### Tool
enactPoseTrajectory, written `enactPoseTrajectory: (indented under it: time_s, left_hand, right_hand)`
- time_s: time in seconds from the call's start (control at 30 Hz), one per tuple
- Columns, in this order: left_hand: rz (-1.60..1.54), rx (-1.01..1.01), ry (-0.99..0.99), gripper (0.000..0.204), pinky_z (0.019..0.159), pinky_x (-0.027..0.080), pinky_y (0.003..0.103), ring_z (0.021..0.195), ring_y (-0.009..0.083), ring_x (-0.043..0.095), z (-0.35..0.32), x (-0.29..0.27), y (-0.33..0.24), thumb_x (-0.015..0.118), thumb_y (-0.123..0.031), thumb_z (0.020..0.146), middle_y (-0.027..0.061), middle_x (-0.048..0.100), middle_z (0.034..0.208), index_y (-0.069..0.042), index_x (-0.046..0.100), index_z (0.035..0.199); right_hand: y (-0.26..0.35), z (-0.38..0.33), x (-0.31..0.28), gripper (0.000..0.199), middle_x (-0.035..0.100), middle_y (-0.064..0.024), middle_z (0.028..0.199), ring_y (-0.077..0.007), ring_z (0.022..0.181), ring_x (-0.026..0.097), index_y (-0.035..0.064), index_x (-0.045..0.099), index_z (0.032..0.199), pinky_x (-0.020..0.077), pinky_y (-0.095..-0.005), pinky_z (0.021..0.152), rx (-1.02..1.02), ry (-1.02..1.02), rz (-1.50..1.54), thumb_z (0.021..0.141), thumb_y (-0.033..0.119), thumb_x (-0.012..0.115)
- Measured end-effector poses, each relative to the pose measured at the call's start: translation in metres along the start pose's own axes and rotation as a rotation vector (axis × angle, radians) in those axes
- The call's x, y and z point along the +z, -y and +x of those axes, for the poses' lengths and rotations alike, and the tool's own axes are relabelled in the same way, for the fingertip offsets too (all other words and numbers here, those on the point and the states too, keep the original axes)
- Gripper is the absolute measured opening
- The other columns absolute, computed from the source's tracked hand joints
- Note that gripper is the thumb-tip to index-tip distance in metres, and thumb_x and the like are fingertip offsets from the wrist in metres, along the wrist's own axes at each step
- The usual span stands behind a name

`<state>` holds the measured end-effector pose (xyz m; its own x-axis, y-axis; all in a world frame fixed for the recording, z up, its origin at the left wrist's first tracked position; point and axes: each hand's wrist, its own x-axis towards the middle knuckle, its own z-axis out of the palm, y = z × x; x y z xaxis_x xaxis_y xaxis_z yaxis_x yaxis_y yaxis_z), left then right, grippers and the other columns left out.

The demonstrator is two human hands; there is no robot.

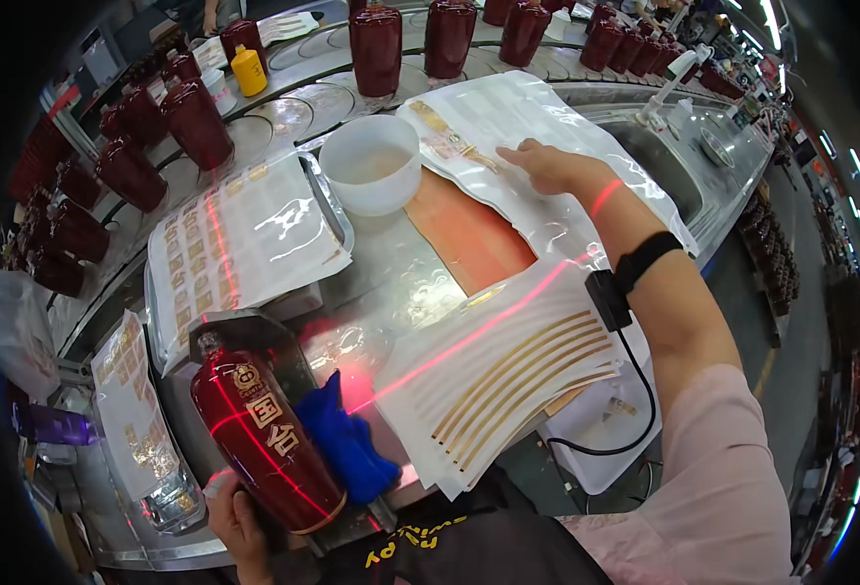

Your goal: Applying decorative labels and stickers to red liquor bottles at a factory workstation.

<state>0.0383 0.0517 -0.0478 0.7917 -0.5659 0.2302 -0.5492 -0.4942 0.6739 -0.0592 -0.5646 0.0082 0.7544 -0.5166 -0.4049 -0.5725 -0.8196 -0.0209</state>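
Left hand (238, 522): fingers wrapped round base of dark red bottle (266, 439), lying tilted at near edge of surface (391, 278). Right hand (547, 166): fingers extended, together, flat on glossy label sheet (508, 117) beside white bowl (371, 161).

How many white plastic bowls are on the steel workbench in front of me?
1. The round white plastic bowl sits at the far middle of the steel workbench, left of the right hand. Others may be hidden.
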Motion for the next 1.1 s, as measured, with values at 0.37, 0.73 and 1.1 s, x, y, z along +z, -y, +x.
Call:
enactPoseTrajectory:
  time_s: [0.37,0.73,1.1]
  left_hand:
    - [-0.062,-0.036,0.013,0.032,0.091,0.042,0.041,0.101,0.0329,0.058,-0.001,0.000,-0.004,0.048,-0.025,0.098,0.0173,0.065,0.101,0.001,0.065,0.103]
    - [-0.117,-0.099,0.051,0.034,0.090,0.044,0.040,0.100,0.0332,0.060,-0.004,-0.005,0.004,0.048,-0.026,0.098,0.0179,0.065,0.101,0.002,0.066,0.103]
    - [-0.115,-0.077,0.046,0.032,0.091,0.044,0.040,0.101,0.0332,0.060,-0.001,-0.006,0.002,0.049,-0.025,0.098,0.0179,0.066,0.102,0.001,0.066,0.102]
  right_hand:
    - [0.021,0.057,-0.016,0.051,0.041,-0.0155,0.136,-0.0323,0.108,0.057,0.0176,0.056,0.130,0.0520,-0.0400,0.079,-0.024,-0.008,0.181,0.079,0.014,0.066]
    - [0.024,0.045,-0.012,0.023,0.063,-0.0035,0.083,-0.0135,0.076,0.053,0.0105,0.065,0.087,0.0422,-0.0342,0.063,0.043,-0.065,0.350,0.081,0.032,0.069]
    - [0.015,0.029,-0.041,0.024,0.049,0.0013,0.087,-0.0132,0.077,0.044,0.0145,0.062,0.093,0.0417,-0.0339,0.062,0.227,-0.158,0.821,0.084,0.037,0.061]
